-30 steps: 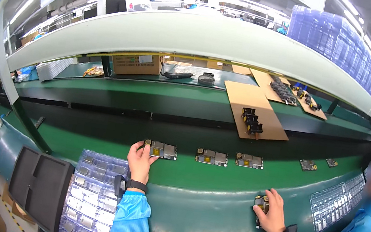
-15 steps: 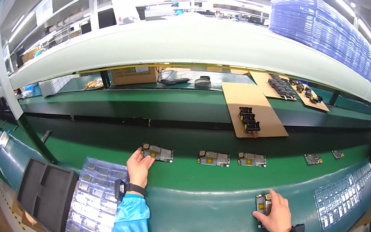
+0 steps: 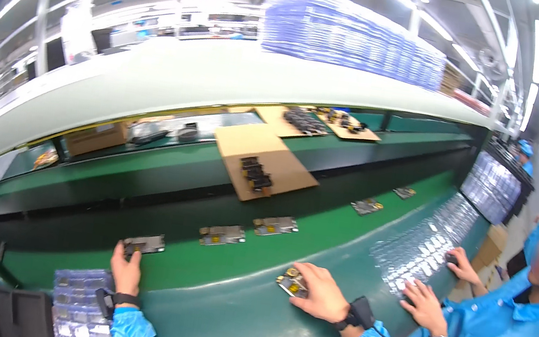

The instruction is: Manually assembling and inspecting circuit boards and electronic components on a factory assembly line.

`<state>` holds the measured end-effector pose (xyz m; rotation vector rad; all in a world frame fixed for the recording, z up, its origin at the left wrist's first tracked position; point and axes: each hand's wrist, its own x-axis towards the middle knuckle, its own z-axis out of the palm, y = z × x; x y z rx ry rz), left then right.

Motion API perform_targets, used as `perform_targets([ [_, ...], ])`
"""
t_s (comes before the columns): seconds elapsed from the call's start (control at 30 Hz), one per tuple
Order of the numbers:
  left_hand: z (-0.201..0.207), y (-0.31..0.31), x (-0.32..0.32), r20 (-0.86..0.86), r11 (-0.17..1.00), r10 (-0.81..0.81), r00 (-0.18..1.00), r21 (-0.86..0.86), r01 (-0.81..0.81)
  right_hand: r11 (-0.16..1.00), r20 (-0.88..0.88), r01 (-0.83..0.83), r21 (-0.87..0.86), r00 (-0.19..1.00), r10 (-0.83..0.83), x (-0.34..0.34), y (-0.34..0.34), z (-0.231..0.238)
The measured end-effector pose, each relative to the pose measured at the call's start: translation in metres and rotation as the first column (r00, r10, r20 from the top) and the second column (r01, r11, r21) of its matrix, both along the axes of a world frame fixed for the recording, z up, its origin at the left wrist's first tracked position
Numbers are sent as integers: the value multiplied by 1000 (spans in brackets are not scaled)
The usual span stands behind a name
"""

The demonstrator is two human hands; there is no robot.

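Note:
My left hand (image 3: 127, 274) is at the far left of the green belt (image 3: 192, 265). Its thumb and fingers pinch the near end of a circuit board (image 3: 150, 244). Further right, over the dark green bench edge (image 3: 219, 321), my right hand (image 3: 325, 294) is closed on another circuit board (image 3: 289, 281) with gold-coloured parts. Its palm hides part of that board. Between and beyond my hands, two similar circuit boards, one (image 3: 222, 235) and a second (image 3: 276, 226), lie side by side on the belt. Farther right are a board (image 3: 367, 206) and a smaller-looking one (image 3: 404, 192).
Beside my left wrist lies a clear tray of parts (image 3: 79, 288), next to a black tray (image 3: 21, 316). A co-worker (image 3: 496, 328) at right reaches over a clear compartment tray (image 3: 421, 250). Cardboard with black parts (image 3: 263, 161) leans beyond the belt, under a white shelf (image 3: 227, 75).
The view has swung to the right and tilted, so the scene sits further left and more of the co-worker shows. Both hands keep their boards, with little movement relative to the belt.

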<state>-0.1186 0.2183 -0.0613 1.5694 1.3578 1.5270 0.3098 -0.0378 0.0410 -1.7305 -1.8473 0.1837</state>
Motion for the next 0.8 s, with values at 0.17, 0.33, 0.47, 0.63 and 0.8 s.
perform_targets([
  [0.17,34,-24,31,-435,981,195,879,92,-172,987,48,148,-69,988,-144,11,-4,-7],
  [0.33,31,-27,31,-519,941,331,788,242,-236,989,5,112,-97,994,-112,10,-3,-6],
  [0.47,63,-45,58,-221,991,-68,973,99,92,999,-82,-46,20,996,47,-2,-2,-7],
  [0.63,105,-103,134,289,573,-674,680,-376,728,965,-78,-230,130,967,241,-29,-6,-1],
  [0.8,111,-150,183,594,46,-738,320,-429,902,931,-34,-307,199,947,320,-36,-6,1],
])
